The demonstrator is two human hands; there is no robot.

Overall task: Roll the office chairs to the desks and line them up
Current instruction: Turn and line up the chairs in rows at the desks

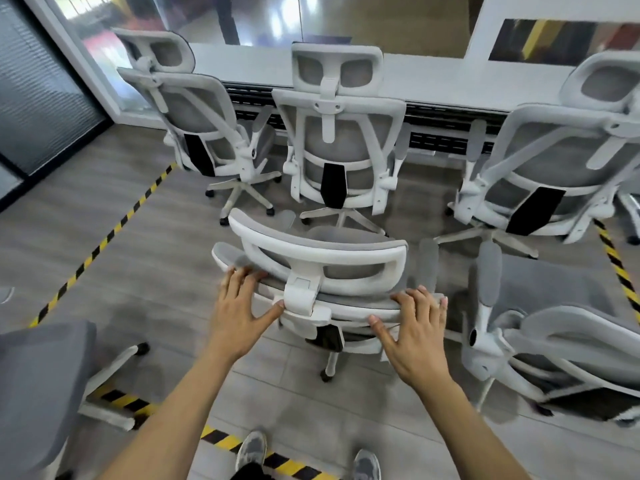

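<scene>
Office chairs (341,147), three in a row, already stand at the desk (450,76) beyond the hands. Left hand (239,306) and right hand (415,330) rest flat-fingered on the fourth chair (346,258), between them and that row. Two spare chairs (561,327) wait either side.

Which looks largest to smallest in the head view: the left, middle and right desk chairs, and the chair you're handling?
1. Right desk chair, cropped by the frame edge.
2. Handled chair, nearest the camera, so unsure.
3. Middle desk chair and left desk chair: about alike.
</scene>
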